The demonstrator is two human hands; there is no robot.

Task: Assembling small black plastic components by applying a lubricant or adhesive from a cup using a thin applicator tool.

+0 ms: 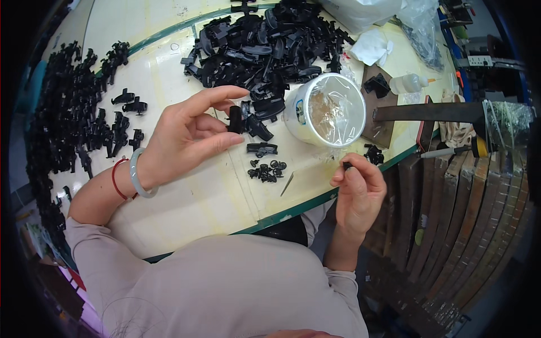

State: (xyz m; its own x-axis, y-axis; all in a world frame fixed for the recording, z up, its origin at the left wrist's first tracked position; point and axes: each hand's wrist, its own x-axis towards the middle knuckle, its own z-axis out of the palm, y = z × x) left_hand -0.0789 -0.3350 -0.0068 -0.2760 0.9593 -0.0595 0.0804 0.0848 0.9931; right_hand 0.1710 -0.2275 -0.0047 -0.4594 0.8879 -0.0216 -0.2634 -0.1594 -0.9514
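Between its thumb and fingers, my left hand [183, 127] grips a black plastic part [235, 120] above the table. My right hand [362, 194], by the table's near edge, pinches a small black piece [346, 166]; its exact kind is too small to make out. Beside the left fingertips lie a few loose black plastic parts [259, 129]. Nearer to me are a single black part [262, 149] and a little heap of small black pieces [267, 171]. A white tub [293, 115] with clear plastic film across its mouth stands between the two hands.
A large pile of black parts [259, 48] covers the far middle of the table [186, 197]. Many assembled-looking black parts [73, 107] line the left. To the right are a white bottle [409, 84], crumpled tissue [372, 47], a metal bar [428, 111] and plastic bags [366, 11].
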